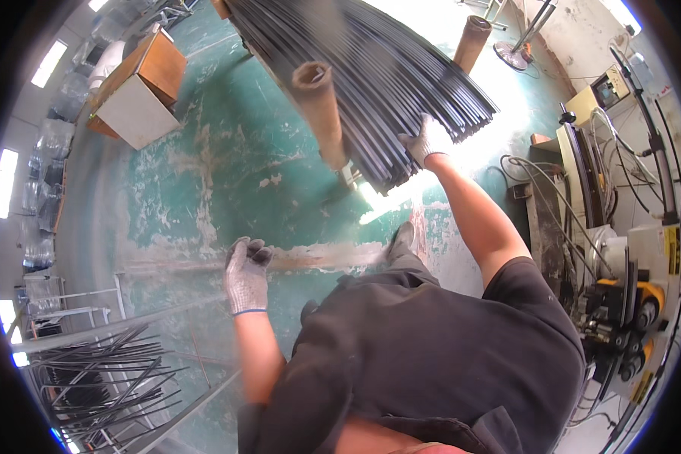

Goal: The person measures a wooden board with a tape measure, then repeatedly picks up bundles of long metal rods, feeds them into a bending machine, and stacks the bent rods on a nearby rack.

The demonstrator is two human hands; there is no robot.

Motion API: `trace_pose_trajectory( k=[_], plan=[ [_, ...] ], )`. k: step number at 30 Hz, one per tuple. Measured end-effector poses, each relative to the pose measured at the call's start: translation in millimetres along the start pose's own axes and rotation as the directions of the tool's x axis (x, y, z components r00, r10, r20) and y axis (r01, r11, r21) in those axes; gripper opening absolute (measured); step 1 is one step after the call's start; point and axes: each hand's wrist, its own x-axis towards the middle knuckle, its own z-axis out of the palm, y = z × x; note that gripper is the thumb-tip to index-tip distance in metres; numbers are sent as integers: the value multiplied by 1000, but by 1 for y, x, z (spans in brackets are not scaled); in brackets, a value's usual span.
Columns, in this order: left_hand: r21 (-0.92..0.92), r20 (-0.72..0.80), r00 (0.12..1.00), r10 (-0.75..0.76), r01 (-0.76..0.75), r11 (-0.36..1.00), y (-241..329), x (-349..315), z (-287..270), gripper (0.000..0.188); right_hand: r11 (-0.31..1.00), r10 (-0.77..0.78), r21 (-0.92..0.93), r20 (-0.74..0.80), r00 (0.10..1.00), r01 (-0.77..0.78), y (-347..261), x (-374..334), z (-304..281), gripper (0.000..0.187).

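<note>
Across the far centre of the workspace, a wide bundle of dark rods (pixel 401 91) lies with its long axis running from far left to near right. Rods lie side by side, roughly parallel; near ends point toward the person and to the right, forming an uneven, slanting edge. Far ends run out of view.

Right hand (pixel 430 142): white-gloved, arm extended, placed at the near ends of the bundle, thumb toward the left. Contact appears to be on the upper side of the rods; cannot tell whether the fingers close around any.

Left hand (pixel 247 276): gloved, well apart from the bundle, nearer and to the left, above the worn green floor (pixel 204 181). Grip is loose and unloaded, fingers slightly bent.

Surroundings: one brown hollow tube (pixel 321 113) stands against the bundle's left edge, overlapping it in view; a second brown tube (pixel 473 45) stands beside the right edge. Far left, a white-and-brown box-shaped cabinet (pixel 140 110). Near left, thin dark rods (pixel 106 378) lie crisscrossed on a metal rack. Right side, machinery (pixel 628 318) with yellow parts, plus looping cables (pixel 541 170).
</note>
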Motion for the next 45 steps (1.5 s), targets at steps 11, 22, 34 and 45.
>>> trace_pose_trajectory(
  k=[11, 22, 34, 45],
  plan=[
    [125, -14, 982, -187, 187, 974, -116, 46, 201, 20, 955, 103, -292, 165, 981, -51, 16, 105, 16, 97],
    [172, -50, 952, -302, 306, 936, -138, 113, 240, 20, 996, 8, -84, 491, 871, 38, 53, 173, 1, 53],
    [305, 78, 923, -376, 337, 891, -150, 190, 251, 15, 776, -608, 507, 445, 658, 375, 90, 179, 10, 30],
    [466, 228, 779, -585, 440, 768, -196, 245, 293, 31, 918, 260, 100, 580, 772, -384, 56, 11, -66, 50]
  ],
)
